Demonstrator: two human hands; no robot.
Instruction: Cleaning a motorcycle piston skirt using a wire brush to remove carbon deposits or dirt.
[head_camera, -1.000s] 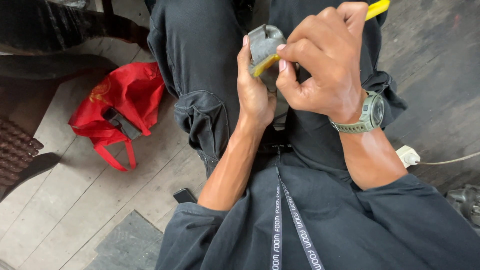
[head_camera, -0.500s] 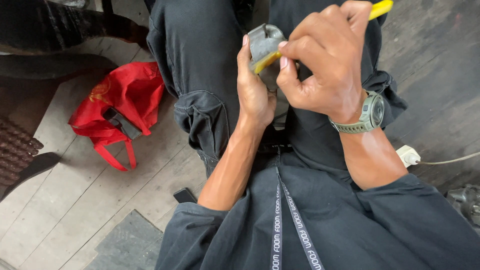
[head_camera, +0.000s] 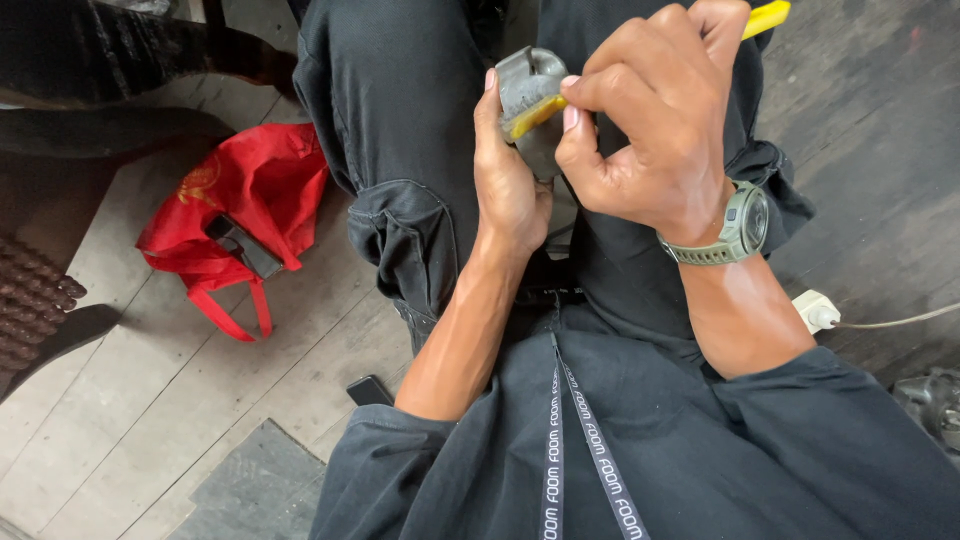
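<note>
Left hand (head_camera: 510, 190) closed round a grey metal part (head_camera: 528, 85), held above the lap; right hand (head_camera: 650, 140) clamped on a yellow-handled tool (head_camera: 765, 18), tip set against the part's upper face; work looks midway, tool engaged, nothing detached yet.

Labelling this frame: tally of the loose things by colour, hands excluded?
Grey: 2, the part held in the left hand, and the mat
Yellow: 1, the tool gripped by the right hand
Red: 1, the bag
White: 1, the plug
Black: 1, the phone
Total: 6
</note>
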